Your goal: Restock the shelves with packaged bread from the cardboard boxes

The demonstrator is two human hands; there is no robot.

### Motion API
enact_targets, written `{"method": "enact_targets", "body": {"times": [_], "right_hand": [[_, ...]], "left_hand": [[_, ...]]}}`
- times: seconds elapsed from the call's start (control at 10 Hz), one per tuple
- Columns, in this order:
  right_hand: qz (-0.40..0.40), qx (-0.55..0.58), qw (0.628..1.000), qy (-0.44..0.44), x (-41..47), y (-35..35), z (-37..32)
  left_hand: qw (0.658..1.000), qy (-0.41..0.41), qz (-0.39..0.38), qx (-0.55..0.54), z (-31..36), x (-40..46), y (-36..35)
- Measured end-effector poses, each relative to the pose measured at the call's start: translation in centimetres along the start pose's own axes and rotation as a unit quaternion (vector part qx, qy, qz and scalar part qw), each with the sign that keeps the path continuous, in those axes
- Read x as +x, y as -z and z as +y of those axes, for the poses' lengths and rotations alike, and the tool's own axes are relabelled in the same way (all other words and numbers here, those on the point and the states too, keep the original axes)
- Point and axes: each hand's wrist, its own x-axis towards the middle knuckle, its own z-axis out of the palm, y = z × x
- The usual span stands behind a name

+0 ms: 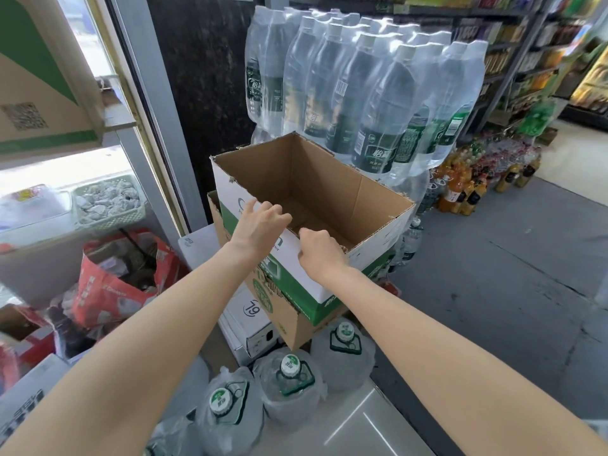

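The cardboard box stands open-topped on a stack of other cartons, and what shows of its inside is bare, with no packaged bread in sight anywhere, so it should be light, stiff at the corners but weak along its torn rim, and best taken by two opposite walls. The left hand lies on the near rim with fingers loosely spread over the edge, grasping nothing firmly, while the right hand is curled over the same rim, gripping it. Behind stand shrink-wrapped packs of water bottles; large water jugs sit on the floor below.
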Motion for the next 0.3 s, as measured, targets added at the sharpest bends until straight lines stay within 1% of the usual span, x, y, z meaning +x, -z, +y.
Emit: {"method": "enact_targets", "body": {"times": [0.1, 0.2, 0.3], "right_hand": [[-0.004, 0.017, 1.0, -0.014, 0.0, 0.0, 0.0], [-0.018, 0.065, 0.997, -0.027, 0.3, 0.4, 0.1], [-0.006, 0.128, 0.992, -0.019, -0.2, 1.4, 0.4]], "left_hand": [[1.0, -0.005, -0.007, 0.003, 0.2, -0.5, 0.2], [1.0, 0.01, -0.005, -0.008, 0.5, -0.5, 0.6], [0.999, 0.017, 0.011, -0.039, 1.0, -0.4, 1.1]]}}
